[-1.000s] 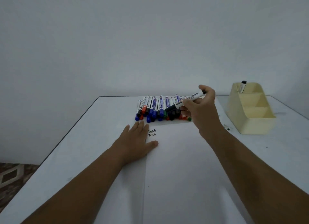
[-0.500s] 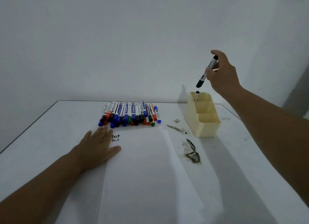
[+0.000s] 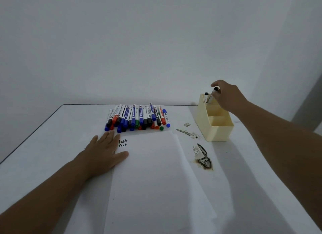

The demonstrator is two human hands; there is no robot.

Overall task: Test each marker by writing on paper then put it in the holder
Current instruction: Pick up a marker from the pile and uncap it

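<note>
Black-capped marker (image 3: 213, 95) standing nearly upright in the farthest compartment of the cream holder (image 3: 214, 129), cap end up, long axis tilted slightly right, beside a second marker (image 3: 206, 97). Right hand (image 3: 226, 96) with its grip pinched around that marker, lower barrel hidden by the holder wall. Left hand (image 3: 102, 152) flat, fingers straight, on paper (image 3: 153, 172) on the worktop (image 3: 43, 137). Lettering on the piled markers (image 3: 137, 117) too small to read.

holder (image 3: 216, 129) far compartment: two markers | nearer compartments open | marker pile (image 3: 137, 118) left

Head-worn view, down over table (image 3: 52, 146)
</note>
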